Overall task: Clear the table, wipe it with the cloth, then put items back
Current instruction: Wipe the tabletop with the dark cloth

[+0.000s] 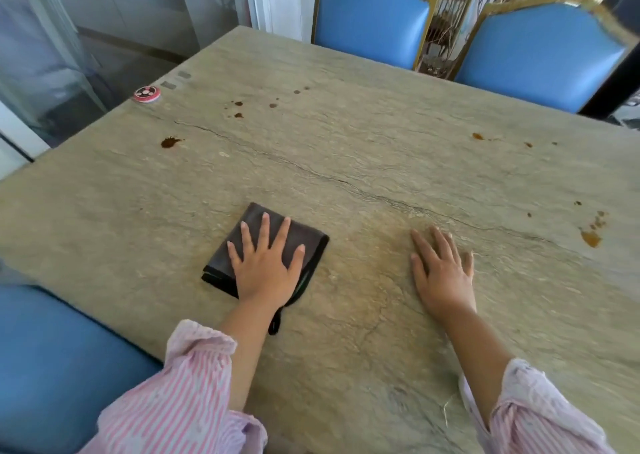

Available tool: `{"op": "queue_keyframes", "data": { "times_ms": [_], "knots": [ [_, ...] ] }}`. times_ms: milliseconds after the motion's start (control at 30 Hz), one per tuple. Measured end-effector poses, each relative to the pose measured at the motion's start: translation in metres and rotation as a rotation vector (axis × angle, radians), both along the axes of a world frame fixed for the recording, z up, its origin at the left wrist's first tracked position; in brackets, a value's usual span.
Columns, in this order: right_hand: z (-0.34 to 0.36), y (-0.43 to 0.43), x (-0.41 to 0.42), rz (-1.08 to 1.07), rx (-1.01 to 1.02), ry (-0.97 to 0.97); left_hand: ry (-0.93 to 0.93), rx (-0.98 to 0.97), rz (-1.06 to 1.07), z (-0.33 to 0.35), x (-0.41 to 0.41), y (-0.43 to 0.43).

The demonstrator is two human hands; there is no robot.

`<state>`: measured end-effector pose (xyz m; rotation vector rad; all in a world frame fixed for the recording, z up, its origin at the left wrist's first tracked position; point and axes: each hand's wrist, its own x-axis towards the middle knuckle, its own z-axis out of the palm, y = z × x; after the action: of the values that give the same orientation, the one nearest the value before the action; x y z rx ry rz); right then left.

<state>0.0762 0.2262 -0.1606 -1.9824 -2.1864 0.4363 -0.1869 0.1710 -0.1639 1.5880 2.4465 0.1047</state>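
While our left hand [265,266] lies flat with fingers spread on the folded dark cloth [216,270], pressing it to the table [346,134], our right hand [443,270] rests open, palm down, on the bare stone well apart at three o'clock from it. Neither hand curls around anything. The cloth sits near our edge of the table, left of centre, its small loop [275,325] trailing toward six o'clock.

We look across a pale, veined stone top with a dark crack [311,173] running from ten o'clock toward three. Brown stains mark it: a splat [169,142] at ten o'clock, a scatter of drops [239,108] toward eleven, and an orange smear [590,237] at three. A red round disc [147,93] sits at the far left edge.

Two blue chairs with gold frames stand across the table at twelve [372,20] and two o'clock [540,58]; another blue seat [52,367] shows at eight. Glass panels [52,37] fill the room's left side. Our sleeves [187,384] are pink-striped.
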Motion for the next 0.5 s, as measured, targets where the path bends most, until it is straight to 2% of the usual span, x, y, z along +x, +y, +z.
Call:
{"op": "queue_keyframes", "data": {
  "times_ms": [133, 267, 333, 500],
  "knots": [
    [-0.004, 0.002, -0.003, -0.022, 0.038, 0.009, -0.044, -0.027, 0.096, 0.001, 0.010, 0.050],
    [-0.005, 0.001, 0.000, -0.029, 0.058, 0.041, -0.073, -0.001, -0.179, 0.004, 0.069, 0.062],
    [-0.005, 0.001, 0.001, -0.032, 0.063, 0.063, -0.060, 0.030, -0.245, 0.001, 0.073, 0.049],
    [-0.006, 0.001, 0.001, -0.034, 0.081, 0.076, -0.024, 0.061, -0.108, -0.002, 0.027, 0.072]
  ]
}}
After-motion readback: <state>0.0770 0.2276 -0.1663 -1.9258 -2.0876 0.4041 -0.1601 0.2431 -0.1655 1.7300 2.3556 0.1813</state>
